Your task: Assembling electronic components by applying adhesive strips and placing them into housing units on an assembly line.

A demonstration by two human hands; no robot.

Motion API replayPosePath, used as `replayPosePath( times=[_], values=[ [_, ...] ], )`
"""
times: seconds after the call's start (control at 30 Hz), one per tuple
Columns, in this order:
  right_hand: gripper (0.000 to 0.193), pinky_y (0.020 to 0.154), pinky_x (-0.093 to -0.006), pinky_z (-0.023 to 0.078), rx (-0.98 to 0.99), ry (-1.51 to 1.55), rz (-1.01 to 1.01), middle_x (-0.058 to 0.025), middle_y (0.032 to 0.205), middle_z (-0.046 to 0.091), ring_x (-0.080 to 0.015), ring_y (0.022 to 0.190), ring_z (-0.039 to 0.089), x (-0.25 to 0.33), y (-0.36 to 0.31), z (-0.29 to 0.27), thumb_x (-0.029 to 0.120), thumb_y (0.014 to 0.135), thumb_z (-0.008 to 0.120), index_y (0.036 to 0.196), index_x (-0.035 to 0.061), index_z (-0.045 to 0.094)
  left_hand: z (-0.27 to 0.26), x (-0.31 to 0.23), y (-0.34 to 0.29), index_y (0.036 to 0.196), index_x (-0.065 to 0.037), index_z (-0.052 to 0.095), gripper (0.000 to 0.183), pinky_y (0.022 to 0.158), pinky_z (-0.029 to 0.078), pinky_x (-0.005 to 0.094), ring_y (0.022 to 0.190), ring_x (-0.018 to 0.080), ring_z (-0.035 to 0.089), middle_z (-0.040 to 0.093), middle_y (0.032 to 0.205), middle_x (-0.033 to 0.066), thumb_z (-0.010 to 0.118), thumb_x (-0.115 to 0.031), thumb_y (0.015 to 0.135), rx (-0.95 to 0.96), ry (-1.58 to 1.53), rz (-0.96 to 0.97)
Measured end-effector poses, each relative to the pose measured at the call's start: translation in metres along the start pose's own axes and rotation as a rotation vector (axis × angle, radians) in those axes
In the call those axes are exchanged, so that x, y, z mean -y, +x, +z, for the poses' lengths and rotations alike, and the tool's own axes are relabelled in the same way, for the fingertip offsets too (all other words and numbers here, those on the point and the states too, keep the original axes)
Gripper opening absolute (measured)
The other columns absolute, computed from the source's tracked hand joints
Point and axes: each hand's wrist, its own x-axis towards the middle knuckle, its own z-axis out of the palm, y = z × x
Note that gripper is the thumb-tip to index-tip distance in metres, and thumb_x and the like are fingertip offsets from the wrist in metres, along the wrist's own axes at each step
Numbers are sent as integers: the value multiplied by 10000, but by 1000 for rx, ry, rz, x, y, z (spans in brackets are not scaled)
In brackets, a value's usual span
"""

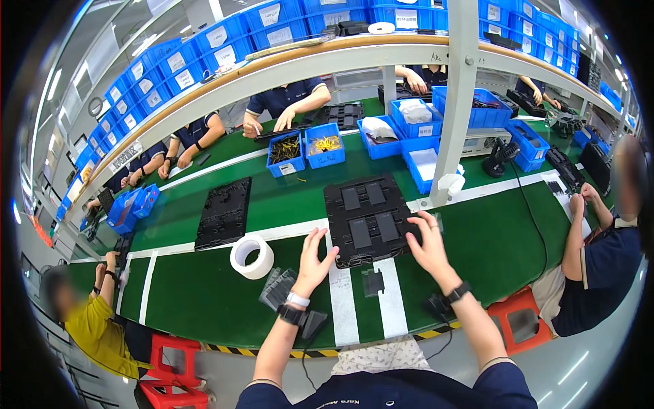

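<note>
While hands (315, 264) flank tray (335, 213), labels (270, 14) show.

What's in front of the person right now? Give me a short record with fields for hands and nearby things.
Left hand: open, near the tray's lower left corner
Right hand: open, at the tray's right edge; contact unclear
Between hands: black rectangular plastic-looking tray
In tray: four flat dark rectangular pieces
Left of tray: thick white ring-shaped roll; second black rectangular tray, farther left
Beyond tray: blue plastic bin of yellow pieces
Surface: green tabletop
</note>
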Motion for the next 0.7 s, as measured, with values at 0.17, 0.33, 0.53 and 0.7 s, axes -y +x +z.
replayPosePath(
  times=[0.17,0.33,0.53,0.7],
  values=[
    [283,926,-382,377,162,-20,41,-146,1188,467,-327,1105,452,24,-49,-76,73,754,614,1032,81,563,-63,-45,-48,1072,-38,565,306,930,394,371,1095,320,500,517,1167,166,626,-132,787,134,-19,21],
    [203,849,-354,427,130,66,117,-131,1018,563,-295,976,542,39,-81,-89,43,752,604,955,36,586,-74,-47,-90,974,-21,615,205,784,475,282,899,188,595,614,992,98,634,-44,772,273,-44,24],
    [85,552,-236,434,254,397,129,-45,666,593,-103,595,563,44,-25,-47,42,811,574,878,0,605,-51,-60,-35,1020,2,586,190,760,476,246,842,120,593,619,933,66,582,-63,841,321,-534,-167],
    [72,442,-214,290,166,462,148,16,539,481,-17,487,360,17,25,10,82,819,588,845,23,621,-16,-60,21,1036,-49,584,213,517,372,168,628,38,512,588,775,-4,553,-180,871,308,-618,-215]
  ],
)
